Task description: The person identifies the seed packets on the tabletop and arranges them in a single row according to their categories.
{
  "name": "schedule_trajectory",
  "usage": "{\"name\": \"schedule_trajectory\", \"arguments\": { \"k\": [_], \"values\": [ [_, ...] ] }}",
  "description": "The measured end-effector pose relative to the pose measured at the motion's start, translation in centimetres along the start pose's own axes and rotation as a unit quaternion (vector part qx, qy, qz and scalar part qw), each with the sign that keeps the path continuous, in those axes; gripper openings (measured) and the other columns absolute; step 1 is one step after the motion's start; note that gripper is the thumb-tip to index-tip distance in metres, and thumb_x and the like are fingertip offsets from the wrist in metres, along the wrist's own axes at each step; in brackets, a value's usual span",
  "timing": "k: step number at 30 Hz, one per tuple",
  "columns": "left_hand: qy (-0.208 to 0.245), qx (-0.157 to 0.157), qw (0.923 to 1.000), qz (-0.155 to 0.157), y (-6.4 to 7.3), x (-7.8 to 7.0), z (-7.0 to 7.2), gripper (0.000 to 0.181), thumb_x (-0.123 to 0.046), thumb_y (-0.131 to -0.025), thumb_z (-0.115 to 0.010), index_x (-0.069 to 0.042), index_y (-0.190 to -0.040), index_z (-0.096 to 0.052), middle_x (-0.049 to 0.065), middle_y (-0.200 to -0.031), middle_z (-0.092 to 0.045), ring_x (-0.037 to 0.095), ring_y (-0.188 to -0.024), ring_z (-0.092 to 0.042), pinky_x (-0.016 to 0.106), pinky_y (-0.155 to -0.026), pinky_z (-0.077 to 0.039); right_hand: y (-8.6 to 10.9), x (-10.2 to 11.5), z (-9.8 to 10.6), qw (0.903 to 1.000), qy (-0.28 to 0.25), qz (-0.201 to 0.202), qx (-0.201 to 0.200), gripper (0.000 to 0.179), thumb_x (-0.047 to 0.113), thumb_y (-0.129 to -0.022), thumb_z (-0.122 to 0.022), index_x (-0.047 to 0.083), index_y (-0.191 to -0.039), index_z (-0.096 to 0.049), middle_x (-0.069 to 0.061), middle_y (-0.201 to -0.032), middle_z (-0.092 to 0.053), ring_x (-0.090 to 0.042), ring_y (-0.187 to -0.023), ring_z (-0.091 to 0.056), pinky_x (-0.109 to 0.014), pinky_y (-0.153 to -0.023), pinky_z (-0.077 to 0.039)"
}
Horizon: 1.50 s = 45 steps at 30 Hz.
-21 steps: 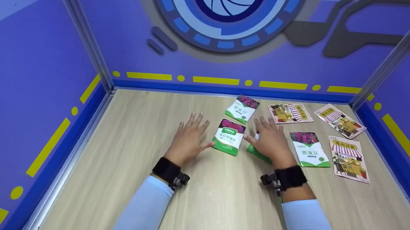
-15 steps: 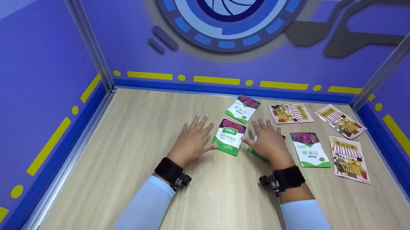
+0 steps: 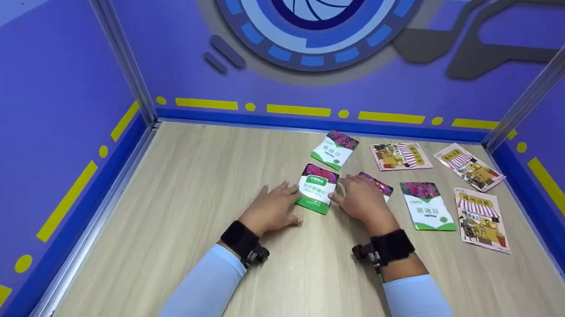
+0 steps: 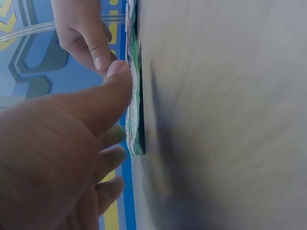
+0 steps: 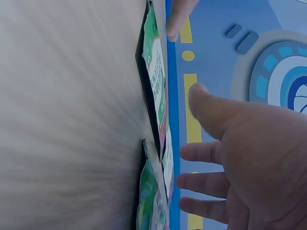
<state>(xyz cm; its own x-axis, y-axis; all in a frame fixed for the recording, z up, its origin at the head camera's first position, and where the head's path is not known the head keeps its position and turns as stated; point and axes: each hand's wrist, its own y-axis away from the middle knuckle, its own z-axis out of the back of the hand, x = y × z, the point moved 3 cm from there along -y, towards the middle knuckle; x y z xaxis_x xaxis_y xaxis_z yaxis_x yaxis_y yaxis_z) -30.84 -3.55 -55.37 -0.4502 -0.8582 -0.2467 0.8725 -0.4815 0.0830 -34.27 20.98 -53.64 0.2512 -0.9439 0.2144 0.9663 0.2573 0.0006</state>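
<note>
A green-and-white seed packet (image 3: 316, 189) with pink flowers lies flat on the table between my two hands. My left hand (image 3: 271, 210) is at its left edge, fingers extended and fingertips by the packet's side. On the other side is my right hand (image 3: 364, 204), its thumb at the packet's right edge. Beneath and behind the right hand lies another flower packet (image 3: 380, 185), mostly covered. The right wrist view has the right hand (image 5: 264, 158) with fingers spread, holding nothing. In the left wrist view the left thumb (image 4: 112, 96) overlaps the packet's edge; contact is unclear.
Another green-and-white packet (image 3: 333, 151) lies behind the middle one, and one more (image 3: 428, 207) to the right. Three pink packets with striped awnings (image 3: 401, 157) lie at the right side of the wooden table (image 3: 187, 171). Blue-purple walls (image 3: 161, 45) enclose it.
My left hand has come nearer and lower, to the packet's left edge. The right hand has shifted left and toward me, uncovering the flowered top of the packet beneath it.
</note>
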Motion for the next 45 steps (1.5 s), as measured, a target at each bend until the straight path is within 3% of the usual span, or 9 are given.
{"name": "schedule_trajectory", "arguments": {
  "k": [6,11,16,20,25,29,35,42,45],
  "values": [
    [-0.014,0.008,0.9999,0.003,0.1,-0.3,-0.2,0.074,-0.058,-0.093,-0.069,-0.021,-0.154,-0.051,-0.002,-0.166,-0.036,0.025,-0.156,-0.026,0.067,-0.121,-0.022,0.2,0.9,-0.4,0.9997,0.007,0.017,-0.017,0.045,0.046,-0.096,-0.07,0.003,-0.105,-0.078,-0.017,-0.116,-0.069,-0.037,-0.113,-0.063,-0.054,-0.101,-0.05],
    [-0.016,0.003,0.9999,0.002,0.2,-0.5,-0.3,0.072,-0.056,-0.093,-0.071,-0.021,-0.153,-0.053,0.0,-0.164,-0.04,0.024,-0.153,-0.033,0.064,-0.119,-0.029,0.1,1.4,-0.9,0.9991,-0.041,-0.004,0.008,0.041,0.043,-0.096,-0.071,0.004,-0.105,-0.079,-0.011,-0.104,-0.065,-0.029,-0.096,-0.062,-0.049,-0.09,-0.054],
    [-0.023,-0.004,0.9997,-0.002,0.3,-0.7,-0.1,0.07,-0.057,-0.091,-0.073,-0.022,-0.15,-0.057,0.0,-0.16,-0.046,0.023,-0.147,-0.041,0.064,-0.111,-0.04,0.0,1.6,-1.1,0.9925,-0.114,-0.036,0.027,0.033,0.041,-0.097,-0.07,0.01,-0.089,-0.077,-0.005,-0.083,-0.062,-0.023,-0.073,-0.056,-0.039,-0.064,-0.046],
    [-0.025,-0.002,0.9997,-0.002,0.4,-0.9,0.1,0.07,-0.057,-0.09,-0.073,-0.022,-0.149,-0.057,0.001,-0.158,-0.048,0.023,-0.145,-0.042,0.064,-0.109,-0.041,-0.2,1.7,-1.0,0.985,-0.164,-0.043,0.032,0.029,0.037,-0.098,-0.069,0.01,-0.096,-0.078,-0.003,-0.082,-0.064,-0.02,-0.074,-0.056,-0.034,-0.061,-0.043],
    [-0.021,0.006,0.9998,0.003,0.4,-0.9,0.1,0.072,-0.057,-0.091,-0.072,-0.023,-0.152,-0.055,0.002,-0.159,-0.047,0.024,-0.147,-0.041,0.065,-0.111,-0.039,-0.4,1.8,-1.1,0.953,-0.293,-0.062,0.044,0.041,0.027,-0.098,-0.071,0.007,-0.133,-0.066,-0.006,-0.097,-0.074,-0.023,-0.079,-0.068,-0.034,-0.067,-0.055],
    [-0.02,0.008,0.9997,0.012,0.3,-1.0,0.1,0.072,-0.056,-0.091,-0.073,-0.025,-0.152,-0.054,0.002,-0.159,-0.047,0.024,-0.146,-0.042,0.065,-0.111,-0.039,-0.5,1.9,-1.2,0.9172,-0.385,-0.086,0.056,0.044,0.02,-0.098,-0.071,0.007,-0.137,-0.058,-0.009,-0.094,-0.077,-0.03,-0.072,-0.073,-0.042,-0.061,-0.06],
    [-0.021,-0.015,0.9994,0.025,0.0,-0.9,0.3,0.061,-0.053,-0.093,-0.072,-0.023,-0.145,-0.061,0.003,-0.149,-0.056,0.026,-0.135,-0.052,0.065,-0.105,-0.043,-0.7,1.9,-1.4,0.9067,-0.406,-0.108,0.043,0.038,0.014,-0.097,-0.072,0.004,-0.131,-0.061,-0.009,-0.09,-0.076,-0.024,-0.071,-0.074,-0.043,-0.065,-0.062],
    [0.005,-0.109,0.989,0.099,-0.4,0.5,1.5,0.029,-0.039,-0.103,-0.061,-0.014,-0.109,-0.075,0.005,-0.114,-0.069,0.028,-0.108,-0.063,0.057,-0.096,-0.048,-0.8,1.9,-1.0,0.8871,-0.45,-0.103,0.006,0.02,0.008,-0.098,-0.069,0.001,-0.117,-0.063,-0.013,-0.095,-0.075,-0.03,-0.074,-0.075,-0.051,-0.069,-0.063],
    [0.041,-0.156,0.98,0.117,-0.4,1.2,2.5,0.028,-0.035,-0.105,-0.058,-0.013,-0.107,-0.076,0.006,-0.11,-0.07,0.029,-0.107,-0.065,0.055,-0.092,-0.052,-0.8,2.1,-0.6,0.8788,-0.468,-0.089,-0.013,0.018,0.006,-0.098,-0.068,0.0,-0.114,-0.063,-0.013,-0.094,-0.076,-0.03,-0.073,-0.074,-0.05,-0.07,-0.063]
  ]
}}
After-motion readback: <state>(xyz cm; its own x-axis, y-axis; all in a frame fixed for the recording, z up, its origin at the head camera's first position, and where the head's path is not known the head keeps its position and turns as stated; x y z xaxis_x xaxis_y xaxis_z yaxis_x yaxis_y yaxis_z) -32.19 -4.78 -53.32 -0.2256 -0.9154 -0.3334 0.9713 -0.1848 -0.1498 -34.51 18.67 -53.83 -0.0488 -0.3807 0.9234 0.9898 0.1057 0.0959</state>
